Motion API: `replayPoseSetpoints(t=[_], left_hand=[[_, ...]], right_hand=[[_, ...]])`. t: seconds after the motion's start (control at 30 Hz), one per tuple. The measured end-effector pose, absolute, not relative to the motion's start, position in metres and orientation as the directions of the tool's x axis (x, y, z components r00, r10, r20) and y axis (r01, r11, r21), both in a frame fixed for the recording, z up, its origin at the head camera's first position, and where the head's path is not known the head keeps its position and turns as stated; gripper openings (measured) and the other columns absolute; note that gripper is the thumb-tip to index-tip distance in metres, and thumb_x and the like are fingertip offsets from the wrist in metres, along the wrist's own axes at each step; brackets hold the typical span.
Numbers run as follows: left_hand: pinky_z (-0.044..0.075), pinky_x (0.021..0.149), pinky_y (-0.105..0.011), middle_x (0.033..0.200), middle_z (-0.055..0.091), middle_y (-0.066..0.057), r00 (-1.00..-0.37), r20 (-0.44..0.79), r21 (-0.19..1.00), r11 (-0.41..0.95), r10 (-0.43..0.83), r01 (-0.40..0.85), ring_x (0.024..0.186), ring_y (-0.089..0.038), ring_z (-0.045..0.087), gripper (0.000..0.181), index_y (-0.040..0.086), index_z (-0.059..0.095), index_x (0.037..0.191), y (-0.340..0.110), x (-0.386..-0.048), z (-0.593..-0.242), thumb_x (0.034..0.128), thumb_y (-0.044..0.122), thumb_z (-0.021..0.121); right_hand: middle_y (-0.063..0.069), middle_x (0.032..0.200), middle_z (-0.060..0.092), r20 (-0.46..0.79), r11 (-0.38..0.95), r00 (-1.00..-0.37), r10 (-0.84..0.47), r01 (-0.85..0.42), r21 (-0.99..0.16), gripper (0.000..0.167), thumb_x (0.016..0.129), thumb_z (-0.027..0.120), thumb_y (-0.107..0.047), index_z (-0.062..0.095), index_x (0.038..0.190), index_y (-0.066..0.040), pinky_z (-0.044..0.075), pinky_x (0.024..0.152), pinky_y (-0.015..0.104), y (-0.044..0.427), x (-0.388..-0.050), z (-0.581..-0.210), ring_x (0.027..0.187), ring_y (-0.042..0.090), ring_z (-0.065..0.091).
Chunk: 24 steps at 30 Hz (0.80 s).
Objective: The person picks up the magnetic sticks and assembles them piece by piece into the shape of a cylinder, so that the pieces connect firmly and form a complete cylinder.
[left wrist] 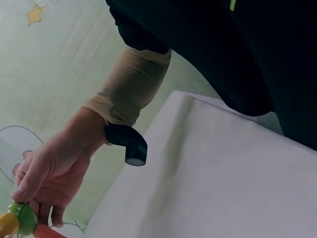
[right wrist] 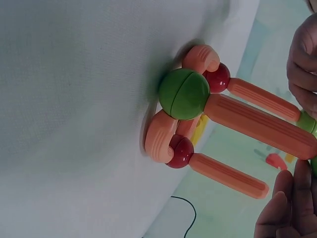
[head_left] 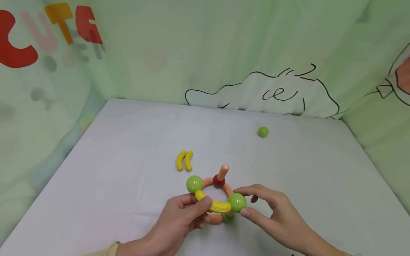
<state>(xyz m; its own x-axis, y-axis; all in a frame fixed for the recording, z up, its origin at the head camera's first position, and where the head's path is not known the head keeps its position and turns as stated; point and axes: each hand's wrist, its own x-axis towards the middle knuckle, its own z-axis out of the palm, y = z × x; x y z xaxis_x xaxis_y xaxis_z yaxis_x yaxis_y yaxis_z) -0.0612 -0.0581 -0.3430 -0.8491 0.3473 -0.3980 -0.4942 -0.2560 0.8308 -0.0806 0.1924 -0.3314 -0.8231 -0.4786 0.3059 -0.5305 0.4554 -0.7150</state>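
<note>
A toy frame stands on the table, with a ring of curved orange sticks [right wrist: 161,136], green and red balls [right wrist: 181,152], and straight orange sticks [right wrist: 260,126] rising from it. A curved yellow stick [head_left: 221,206] bridges two upper green balls [head_left: 194,184]. My left hand [head_left: 182,217] grips this yellow stick, thumb on top. My right hand [head_left: 275,213] pinches the right-hand upper green ball [head_left: 237,202] between thumb and fingers. One straight orange stick [head_left: 223,171] on a red ball has a bare top end. In the left wrist view, the right hand [left wrist: 49,173] holds the green ball.
Two curved yellow sticks [head_left: 184,161] lie side by side behind the frame. A loose green ball [head_left: 263,131] rests farther back on the right. The white table [head_left: 128,142] is enclosed by pale green printed cloth [head_left: 153,53] at the back and sides.
</note>
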Motion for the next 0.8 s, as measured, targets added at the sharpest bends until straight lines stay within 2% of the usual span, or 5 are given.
replayPoseSetpoints(t=[0.3,0.47,0.8], left_hand=[[0.049,0.073,-0.021,0.075,0.071,0.005,-0.856,-0.398,0.853,-0.212,0.331,-0.478,0.079,-0.007,0.064,0.036,-0.004,0.071,0.11,-0.0575,-0.0612,-0.3423,0.0964,0.03,0.072],[0.048,0.071,-0.02,0.074,0.069,0.005,-0.854,-0.394,0.849,-0.221,0.341,-0.48,0.075,-0.007,0.058,0.037,-0.005,0.071,0.113,-0.0593,-0.0619,-0.341,0.0958,0.028,0.073],[0.047,0.07,-0.021,0.072,0.063,0.004,-0.847,-0.413,0.848,-0.198,0.334,-0.492,0.072,-0.008,0.056,0.032,-0.004,0.071,0.112,-0.0603,-0.0633,-0.3389,0.0957,0.024,0.072]], right_hand=[[-0.012,0.103,0.071,0.292,0.427,-0.823,-0.487,-0.516,-0.742,0.04,0.09,0.074,-0.002,0.069,0.125,-0.021,0.046,0.075,0.025,0.1951,-0.0805,-0.3324,0.09,0.007,0.058],[-0.012,0.107,0.072,0.272,0.44,-0.831,-0.485,-0.5,-0.746,0.039,0.092,0.074,-0.004,0.069,0.125,-0.022,0.047,0.076,0.026,0.1952,-0.0801,-0.3318,0.09,0.006,0.059],[-0.011,0.112,0.073,0.269,0.442,-0.825,-0.497,-0.508,-0.74,0.039,0.091,0.074,-0.003,0.069,0.126,-0.022,0.048,0.076,0.026,0.1955,-0.0799,-0.3312,0.093,0.006,0.059]])
